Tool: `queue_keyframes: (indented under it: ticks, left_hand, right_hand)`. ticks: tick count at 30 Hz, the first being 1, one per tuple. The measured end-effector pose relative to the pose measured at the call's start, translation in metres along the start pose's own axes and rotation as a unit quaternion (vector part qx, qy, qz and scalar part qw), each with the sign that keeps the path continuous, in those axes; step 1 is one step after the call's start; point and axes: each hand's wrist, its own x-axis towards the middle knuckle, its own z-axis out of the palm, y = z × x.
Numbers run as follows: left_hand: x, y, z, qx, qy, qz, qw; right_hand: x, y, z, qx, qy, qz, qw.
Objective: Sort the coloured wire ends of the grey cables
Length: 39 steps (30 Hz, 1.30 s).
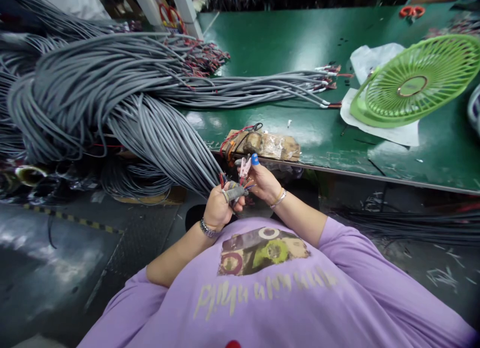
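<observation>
Left grip (217,206): pinching the end of a gray cable bundle (176,143), a gray wrap (235,192) covering one digit. Right grip (265,184): curving in opposite, blue finger cot (255,159) capping the thumb; whether it is pinching a strand, cannot tell. Colored wire ends (249,185): fanning out between both grips. Handling, as judged: good work is calling for a firm left hold just behind the ends, with strands lying separate and visible. Just beyond the grips: worn wooden block (275,146) sitting at the bench (322,163) edge, red and black leads looping over it, possibly snagging strands. Farther beyond: more gray cables (243,91) lying across. Beyond, rightward: green fan grille (420,83) resting over white sheeting (397,130).
</observation>
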Motion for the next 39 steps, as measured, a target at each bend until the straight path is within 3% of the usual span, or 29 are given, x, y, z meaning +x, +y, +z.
queue_keyframes:
  ticks: [9, 21, 33, 39]
  left_hand:
    - [0.005, -0.004, -0.002, 0.004, -0.002, -0.004, 1.0]
    - [-0.011, -0.002, 0.002, 0.038, 0.029, 0.03, 0.998]
    - [-0.005, 0.003, 0.009, 0.007, 0.049, 0.024, 0.998]
    - [-0.002, 0.0, 0.006, 0.008, 0.048, 0.014, 0.999]
  right_hand:
    - [-0.002, 0.0, 0.005, -0.001, 0.019, -0.027, 0.999]
    - [-0.009, -0.001, -0.004, 0.016, -0.046, 0.05, 0.998]
    - [-0.012, -0.001, -0.003, -0.094, 0.018, -0.046, 0.994]
    - [-0.01, -0.005, -0.006, -0.029, -0.013, -0.002, 0.999]
